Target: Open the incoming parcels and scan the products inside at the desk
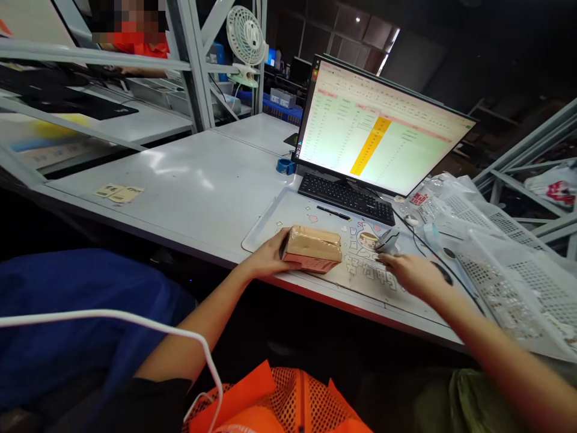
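Observation:
A small brown cardboard box (pixel 314 245), its top seam covered with shiny tape, is tilted at the front edge of the desk mat (pixel 270 227). My left hand (pixel 270 255) is closed round its left end, fingers partly hidden behind it. To the right, my right hand (pixel 406 270) grips a grey-and-black barcode scanner (pixel 387 240) over the mat's cartoon print. The scanner's head is turned away from me, and its handle is mostly hidden by my fingers. Box and scanner are apart.
A monitor (pixel 383 132) showing a spreadsheet stands behind a black keyboard (pixel 345 197). A pen (pixel 333 213) and blue tape roll (pixel 285 166) lie nearby. White perforated baskets (pixel 518 258) line the right side, cards (pixel 118 193) the left. A person in red (pixel 139 43) sits beyond the frame.

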Demonstrator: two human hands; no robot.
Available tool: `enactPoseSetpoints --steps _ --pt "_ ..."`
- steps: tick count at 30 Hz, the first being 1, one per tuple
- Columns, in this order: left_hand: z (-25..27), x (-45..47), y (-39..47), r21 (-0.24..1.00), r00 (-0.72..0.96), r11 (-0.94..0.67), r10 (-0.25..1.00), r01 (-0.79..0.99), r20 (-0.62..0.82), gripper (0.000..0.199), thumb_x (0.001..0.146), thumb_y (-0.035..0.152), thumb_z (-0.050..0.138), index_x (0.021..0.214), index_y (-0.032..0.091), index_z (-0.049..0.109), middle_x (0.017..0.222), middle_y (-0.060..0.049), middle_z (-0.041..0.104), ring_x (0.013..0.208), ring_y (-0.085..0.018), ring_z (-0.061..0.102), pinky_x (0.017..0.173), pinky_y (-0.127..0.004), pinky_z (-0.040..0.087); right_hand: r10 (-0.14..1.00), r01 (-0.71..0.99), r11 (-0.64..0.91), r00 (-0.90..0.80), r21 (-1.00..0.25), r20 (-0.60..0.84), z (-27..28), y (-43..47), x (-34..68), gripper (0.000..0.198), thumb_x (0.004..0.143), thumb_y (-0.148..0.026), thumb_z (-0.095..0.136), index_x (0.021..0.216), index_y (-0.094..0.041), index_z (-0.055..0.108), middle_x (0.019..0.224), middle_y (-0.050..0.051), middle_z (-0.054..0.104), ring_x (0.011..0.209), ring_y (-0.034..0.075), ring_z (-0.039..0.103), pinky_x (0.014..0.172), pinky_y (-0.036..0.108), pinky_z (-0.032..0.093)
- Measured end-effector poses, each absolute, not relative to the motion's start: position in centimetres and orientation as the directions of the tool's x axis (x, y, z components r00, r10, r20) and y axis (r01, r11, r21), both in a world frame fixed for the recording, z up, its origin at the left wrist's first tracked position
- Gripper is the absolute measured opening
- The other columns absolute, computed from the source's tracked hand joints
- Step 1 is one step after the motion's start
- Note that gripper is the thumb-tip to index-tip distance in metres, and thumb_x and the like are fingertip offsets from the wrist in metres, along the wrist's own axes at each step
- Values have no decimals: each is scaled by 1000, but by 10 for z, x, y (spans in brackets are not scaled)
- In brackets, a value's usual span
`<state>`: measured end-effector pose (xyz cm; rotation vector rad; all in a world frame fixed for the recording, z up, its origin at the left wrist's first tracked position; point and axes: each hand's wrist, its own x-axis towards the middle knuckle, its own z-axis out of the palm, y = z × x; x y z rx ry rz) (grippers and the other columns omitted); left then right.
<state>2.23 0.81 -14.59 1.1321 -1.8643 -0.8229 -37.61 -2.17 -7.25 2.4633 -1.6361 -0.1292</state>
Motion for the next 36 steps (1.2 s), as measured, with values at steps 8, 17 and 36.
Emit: enactPoseSetpoints --steps 8,17,36 --pt "-137 22 10 740 -297 505 -862 -444 410 117 77 56 91 169 29 24 168 -20 38 152 -38 46 120 -56 47 -893 -913 -400 369 -78 256 -142 -9 -354 45 107 -34 49 144 -16 69 125 20 70 116 35 67 99 49 55" --pt "-99 -23 41 160 -489 697 -629 -698 604 46 99 35 73 143 26 65 154 -13 59 147 -38 48 123 -61 40 -725 -373 -674 503 -638 471 -90 -17 -259 41 105 -49 58 127 -22 79 116 11 74 102 23 68 97 38 54" --pt "-152 -34 37 117 -282 632 -494 -766 823 28 104 26 62 128 26 75 119 -7 77 130 -31 61 116 -53 47 -650 -576 -758 707 -308 277 -66 -37 -252 34 104 -45 64 124 -21 78 112 11 69 101 25 66 90 37 51"
